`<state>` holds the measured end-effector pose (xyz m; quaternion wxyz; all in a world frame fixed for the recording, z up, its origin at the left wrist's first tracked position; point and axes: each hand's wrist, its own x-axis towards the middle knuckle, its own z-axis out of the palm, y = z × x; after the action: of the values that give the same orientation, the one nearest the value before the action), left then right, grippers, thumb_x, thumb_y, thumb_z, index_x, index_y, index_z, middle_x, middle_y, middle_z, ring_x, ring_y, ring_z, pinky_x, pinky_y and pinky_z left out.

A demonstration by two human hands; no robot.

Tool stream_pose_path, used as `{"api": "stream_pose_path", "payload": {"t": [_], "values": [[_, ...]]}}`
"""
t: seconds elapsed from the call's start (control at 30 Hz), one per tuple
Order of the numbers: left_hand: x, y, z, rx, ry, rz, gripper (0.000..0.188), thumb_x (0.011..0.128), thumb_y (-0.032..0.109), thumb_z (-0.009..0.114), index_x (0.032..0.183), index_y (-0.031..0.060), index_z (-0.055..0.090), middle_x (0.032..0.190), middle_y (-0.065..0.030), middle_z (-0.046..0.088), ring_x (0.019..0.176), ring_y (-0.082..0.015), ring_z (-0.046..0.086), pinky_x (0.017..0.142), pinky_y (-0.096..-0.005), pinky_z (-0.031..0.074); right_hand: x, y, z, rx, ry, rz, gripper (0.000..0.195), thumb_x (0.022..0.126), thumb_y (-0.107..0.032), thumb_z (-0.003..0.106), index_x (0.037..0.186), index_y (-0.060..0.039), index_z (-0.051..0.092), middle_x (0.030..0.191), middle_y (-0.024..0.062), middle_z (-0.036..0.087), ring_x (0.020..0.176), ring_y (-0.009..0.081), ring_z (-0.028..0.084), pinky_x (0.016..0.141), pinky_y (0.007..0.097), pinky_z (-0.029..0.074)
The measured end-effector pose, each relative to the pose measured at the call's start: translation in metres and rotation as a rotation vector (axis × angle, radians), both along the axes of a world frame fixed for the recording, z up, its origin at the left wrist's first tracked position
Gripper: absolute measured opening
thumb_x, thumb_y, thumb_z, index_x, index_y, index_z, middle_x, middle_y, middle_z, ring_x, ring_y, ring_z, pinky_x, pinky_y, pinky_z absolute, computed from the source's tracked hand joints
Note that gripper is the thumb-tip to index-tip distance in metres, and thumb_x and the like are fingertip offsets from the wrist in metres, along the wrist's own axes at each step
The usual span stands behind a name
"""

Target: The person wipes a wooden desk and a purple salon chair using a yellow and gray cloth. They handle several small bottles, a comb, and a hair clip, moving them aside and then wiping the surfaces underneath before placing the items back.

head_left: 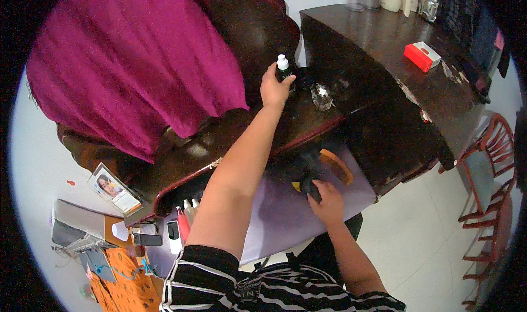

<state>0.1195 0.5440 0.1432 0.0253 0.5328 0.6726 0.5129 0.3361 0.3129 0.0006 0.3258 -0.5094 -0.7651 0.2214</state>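
On the dark wooden shelf, my left hand (275, 88) is wrapped around a dark pump bottle (282, 62) with a white pump head. The bottle stands upright close to the carved back panel. To its right is a faceted clear glass bottle (322, 97). Lower down, my right hand (329, 205) grips a black rounded object (309, 188) over the lilac-covered tabletop (284, 233); its exact kind is unclear. Just beyond that hand lies a curved orange-edged thing (337, 165), partly in shadow.
A magenta cloth (140, 60) hangs over the panel. Pink and pale bottles (183, 223), a white device (174, 235) and a framed card with a photo (113, 188) are at left. A red-and-white box (422, 57) rests on the right-hand cabinet (370, 27). Wooden chairs (494, 168) stand at right.
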Motion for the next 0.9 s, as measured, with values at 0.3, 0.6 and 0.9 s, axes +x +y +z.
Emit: {"api": "stream_pose_path", "payload": {"t": [0.3, 0.6, 0.9], "values": [[0.018, 0.006, 0.002, -0.083, -0.027, 0.105, 0.063, 0.074, 0.018, 0.079, 0.126, 0.0036, 0.047, 0.119, -0.0212, 0.056, 0.112, -0.0389, 0.054, 0.092, -0.0420, 0.046, 0.000, 0.002, -0.002, 0.089, 0.049, -0.005, 0.046, 0.077, -0.029, 0.069, 0.118, -0.0111, 0.058, 0.097, 0.0166, 0.064, 0.083, 0.0375, 0.064, 0.072, 0.0470, 0.053], [0.001, -0.005, -0.018, 0.054, -0.055, 0.050, 0.065, 0.071, 0.023, 0.083, 0.121, -0.0023, 0.050, 0.113, -0.0187, 0.057, 0.101, -0.0309, 0.059, 0.087, -0.0384, 0.049, -0.005, 0.001, 0.002, 0.072, 0.069, 0.014, 0.046, 0.079, -0.029, 0.067, 0.118, -0.0084, 0.058, 0.099, 0.0186, 0.063, 0.089, 0.0376, 0.062, 0.076, 0.0456, 0.051], [-0.110, -0.230, 0.003, -0.568, -0.392, -0.447, 0.019, 0.093, 0.023, 0.062, 0.103, 0.0073, 0.062, 0.087, 0.0003, 0.065, 0.072, -0.0093, 0.061, 0.063, -0.0230, 0.048, -0.007, 0.002, -0.012, 0.156, 0.066, 0.003, 0.041, 0.080, -0.023, 0.069, 0.117, -0.0054, 0.060, 0.111, 0.0198, 0.063, 0.097, 0.0380, 0.061, 0.085, 0.0432, 0.049]]}}
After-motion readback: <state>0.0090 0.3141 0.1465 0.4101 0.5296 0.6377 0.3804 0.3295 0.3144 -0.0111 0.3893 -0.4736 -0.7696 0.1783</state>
